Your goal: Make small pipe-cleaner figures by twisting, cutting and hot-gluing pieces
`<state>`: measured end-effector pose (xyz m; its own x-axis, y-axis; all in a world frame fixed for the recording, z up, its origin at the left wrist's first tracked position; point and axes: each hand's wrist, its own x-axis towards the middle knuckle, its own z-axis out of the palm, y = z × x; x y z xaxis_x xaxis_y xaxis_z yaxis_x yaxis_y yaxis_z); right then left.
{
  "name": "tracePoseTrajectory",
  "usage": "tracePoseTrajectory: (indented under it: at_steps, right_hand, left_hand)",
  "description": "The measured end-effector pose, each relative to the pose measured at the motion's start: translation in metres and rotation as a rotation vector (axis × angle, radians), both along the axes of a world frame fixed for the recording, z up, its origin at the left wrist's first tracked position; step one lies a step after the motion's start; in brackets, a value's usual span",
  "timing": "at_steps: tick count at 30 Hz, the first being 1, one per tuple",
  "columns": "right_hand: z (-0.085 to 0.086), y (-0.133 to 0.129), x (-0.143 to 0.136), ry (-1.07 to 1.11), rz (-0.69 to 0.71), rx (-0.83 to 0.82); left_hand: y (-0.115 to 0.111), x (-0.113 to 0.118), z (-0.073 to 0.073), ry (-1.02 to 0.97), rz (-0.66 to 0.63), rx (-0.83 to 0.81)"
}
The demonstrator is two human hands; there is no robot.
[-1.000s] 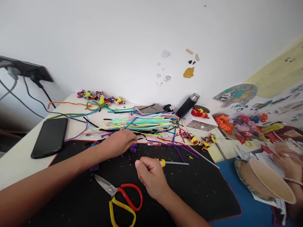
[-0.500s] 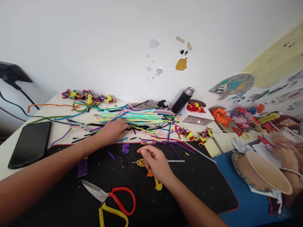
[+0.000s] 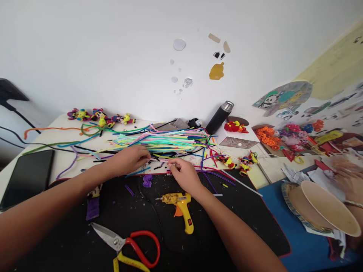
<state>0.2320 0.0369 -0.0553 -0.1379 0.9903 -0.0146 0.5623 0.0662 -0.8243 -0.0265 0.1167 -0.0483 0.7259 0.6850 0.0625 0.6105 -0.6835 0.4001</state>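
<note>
My left hand (image 3: 131,159) is at the near edge of a pile of coloured pipe cleaners (image 3: 161,141). Its fingers are curled together, with short black pieces beside the fingertips; what they pinch is too small to make out. To the right, my right hand (image 3: 185,174) is closed too, thumb against forefinger, over the back edge of the black mat (image 3: 227,226). Anything in that pinch is hidden. Below it a yellow glue gun (image 3: 177,200) lies on the mat. Scissors (image 3: 127,241) with red and yellow handles lie open nearer me. A crumpled purple piece (image 3: 147,181) rests between the hands.
A phone (image 3: 27,179) lies at the left. Pipe-cleaner figures (image 3: 100,117) line the wall, and a black flask (image 3: 220,118) leans behind the pile. At the right are a bowl (image 3: 326,204) on a blue surface and another person's hand (image 3: 350,181).
My right hand has moved up and away from the glue gun, which now shows fully. My left hand has drawn back slightly toward me and left from the pile. The view has shifted a little.
</note>
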Motion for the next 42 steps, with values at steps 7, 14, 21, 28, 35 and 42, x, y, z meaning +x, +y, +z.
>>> tracePoseTrajectory:
  at_steps: [7, 14, 21, 28, 35, 42]
  right_hand:
    - [0.002, 0.009, -0.003, -0.170, -0.007, 0.061]
    - [0.003, 0.015, 0.002, -0.301, -0.014, 0.100]
    - [0.002, 0.019, 0.000, -0.363, -0.032, 0.113]
    - [0.007, 0.023, -0.001, -0.477, 0.032, 0.102]
    - [0.013, 0.024, 0.006, -0.658, 0.083, 0.062]
    - [0.013, 0.018, 0.044, -0.634, -0.001, 0.100]
  left_hand:
    - [0.004, -0.002, 0.002, -0.001, -0.016, -0.063]
    - [0.006, -0.005, -0.002, 0.016, -0.048, -0.071]
    - [0.004, -0.008, -0.006, -0.036, -0.040, -0.073]
    - [0.007, -0.008, -0.002, -0.022, -0.035, -0.100]
    - [0.014, -0.009, -0.007, -0.047, -0.021, -0.109]
    - [0.022, -0.012, -0.015, 0.026, -0.002, -0.032]
